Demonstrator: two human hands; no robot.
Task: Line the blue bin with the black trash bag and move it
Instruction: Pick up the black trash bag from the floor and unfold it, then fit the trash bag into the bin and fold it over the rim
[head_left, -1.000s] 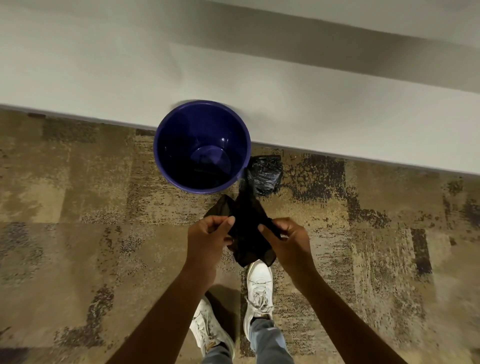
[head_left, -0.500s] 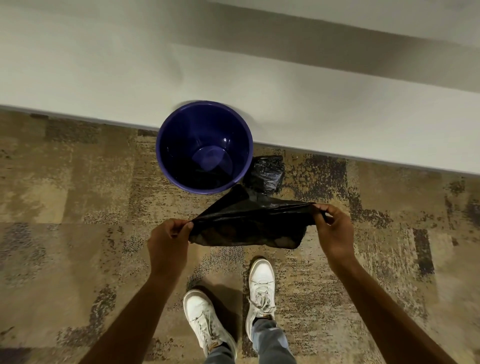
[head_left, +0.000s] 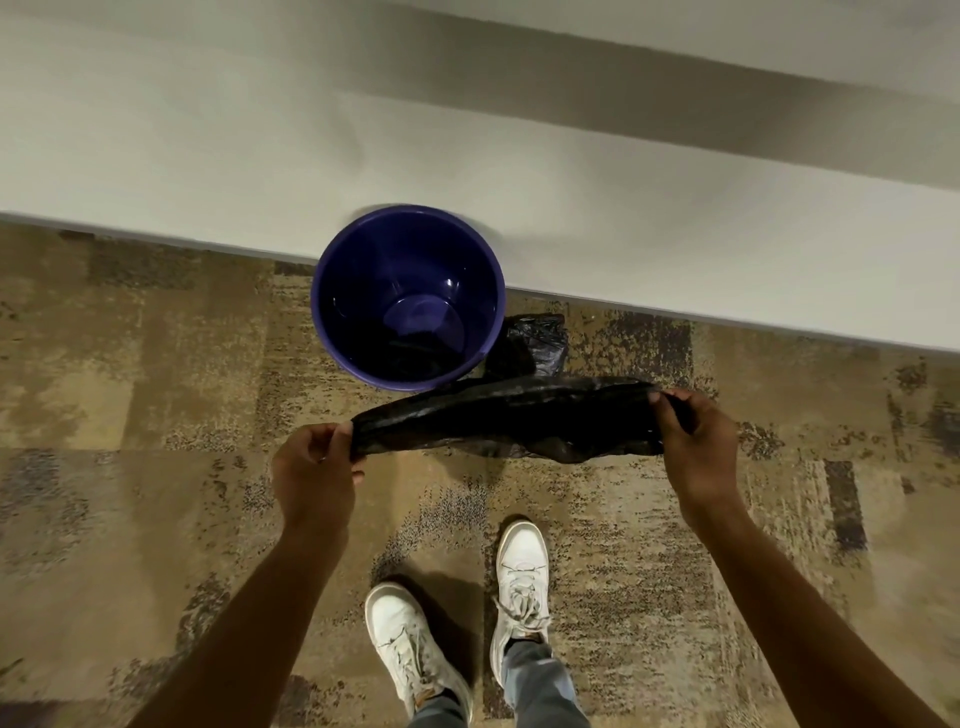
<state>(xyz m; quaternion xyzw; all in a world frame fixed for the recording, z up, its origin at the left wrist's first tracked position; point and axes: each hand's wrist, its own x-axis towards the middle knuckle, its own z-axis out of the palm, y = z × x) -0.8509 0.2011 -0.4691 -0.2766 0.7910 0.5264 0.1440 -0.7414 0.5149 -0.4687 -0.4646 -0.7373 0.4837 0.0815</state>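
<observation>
Patterned brown and tan carpeted floor (head_left: 156, 467) carries everything in view; a pale grey wall (head_left: 467, 156) bounds it along the far edge. The round, glossy blue plastic bin (head_left: 332, 322) stands upright against the foot of that wall, mouth open and unlined (something dark lies at the bottom, too dim to identify). A crumpled black plastic bundle (head_left: 535, 343) lies on the floor touching the bin's right side.

The thin black plastic trash bag (head_left: 498, 421) is held in the air, stretched sideways just in front of the bin. The left hand (head_left: 311, 467) is closed in a pinch on the bag's left end; the right hand (head_left: 696, 441) is closed likewise on its right end. The bag's mouth does not appear parted.

Assessment: the step in hand is spreading the bag; lining has not begun. The next move calls for finding and parting the open edge, carrying it over the bin and folding the rim outward.

Clearance: carpet is open left, right and on the near side. The wall blocks the far side, and the bundle crowds the right of the bin. Two white trainers (head_left: 519, 582) stand well short of it.
</observation>
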